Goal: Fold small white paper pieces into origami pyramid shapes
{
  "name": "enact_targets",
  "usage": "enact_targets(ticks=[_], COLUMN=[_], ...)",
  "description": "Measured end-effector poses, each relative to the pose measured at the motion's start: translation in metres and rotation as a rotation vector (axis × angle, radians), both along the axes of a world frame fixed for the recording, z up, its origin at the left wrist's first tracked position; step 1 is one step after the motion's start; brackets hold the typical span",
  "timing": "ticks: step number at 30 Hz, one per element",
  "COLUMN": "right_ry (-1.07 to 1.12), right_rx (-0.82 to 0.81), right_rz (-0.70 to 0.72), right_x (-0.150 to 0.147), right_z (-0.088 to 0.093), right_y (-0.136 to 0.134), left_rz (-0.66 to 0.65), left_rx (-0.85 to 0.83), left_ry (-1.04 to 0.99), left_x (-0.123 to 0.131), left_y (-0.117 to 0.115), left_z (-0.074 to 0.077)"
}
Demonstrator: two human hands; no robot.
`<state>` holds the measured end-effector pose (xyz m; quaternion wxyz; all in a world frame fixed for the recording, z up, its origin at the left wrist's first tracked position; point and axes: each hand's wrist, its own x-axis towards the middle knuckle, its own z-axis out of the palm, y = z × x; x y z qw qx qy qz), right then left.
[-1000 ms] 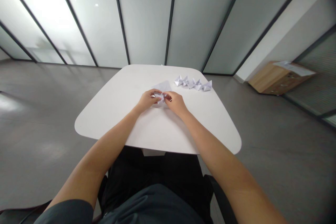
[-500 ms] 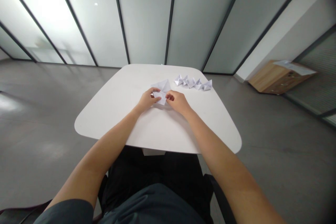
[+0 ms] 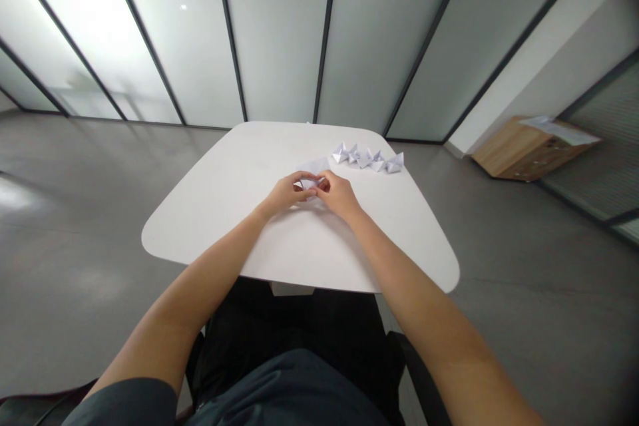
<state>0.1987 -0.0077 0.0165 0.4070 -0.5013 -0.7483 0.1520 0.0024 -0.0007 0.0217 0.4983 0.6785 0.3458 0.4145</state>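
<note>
1. We see the left hand and the right hand brought close together over the middle of the desk, their fingertips meeting.
2. Both hands are clamped on the white paper: thumb and forefinger of each pinch its near part, and the two grips sit just beside each other.
3. The white paper is partly folded. Its far part sticks out past the fingertips as a low, flat flap, close to the desk top. We cannot tell whether it rests on the surface or is held slightly off it.
4. To the right of the white paper and a little farther away, a row of small folded paper shapes stands on the desk near its far right corner. The pieces sit side by side, touching or nearly so, and are apart from both hands.
5. The desk is white with rounded corners, and the hands reach in from its near edge.
6. Behind the desk rises a frosted glass wall with dark frames, above a grey floor.
7. On the floor at the right, well apart from the desk, a wooden box lies with a loose sheet on top of it.
8. At the bottom we see the person's dark clothing and a black chair arm.
</note>
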Motion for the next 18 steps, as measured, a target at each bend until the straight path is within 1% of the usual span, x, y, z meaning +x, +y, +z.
enact_targets(ticks=[2,4,7,10,13,15,16,18], right_ry=[-0.008,-0.044,-0.183,-0.284,-0.247,-0.172,-0.126,-0.024], right_rx=[0.022,0.079,0.184,0.225,0.211,0.195,0.191,0.187], right_rz=[-0.005,0.024,0.057,0.021,-0.002,-0.012,-0.02,-0.035], right_x=[0.001,0.002,0.006,0.007,0.007,0.007,0.008,0.009], right_z=[-0.001,-0.001,0.003,0.006,0.008,0.009,0.009,0.01], right_y=[0.001,0.002,0.0,-0.001,0.001,0.004,0.004,0.004], left_rz=[0.026,0.103,0.195,0.167,0.079,0.027,0.018,0.056], left_rx=[-0.006,-0.026,-0.069,-0.171,-0.282,-0.286,-0.244,-0.062], left_ry=[-0.008,-0.018,-0.085,-0.22,-0.274,-0.196,-0.128,0.043], left_x=[-0.001,-0.003,-0.005,-0.005,-0.006,-0.007,-0.008,-0.01], left_y=[0.002,0.007,0.015,0.019,0.017,0.014,0.013,0.012], left_z=[-0.002,-0.006,-0.01,-0.01,-0.006,-0.003,-0.002,-0.001])
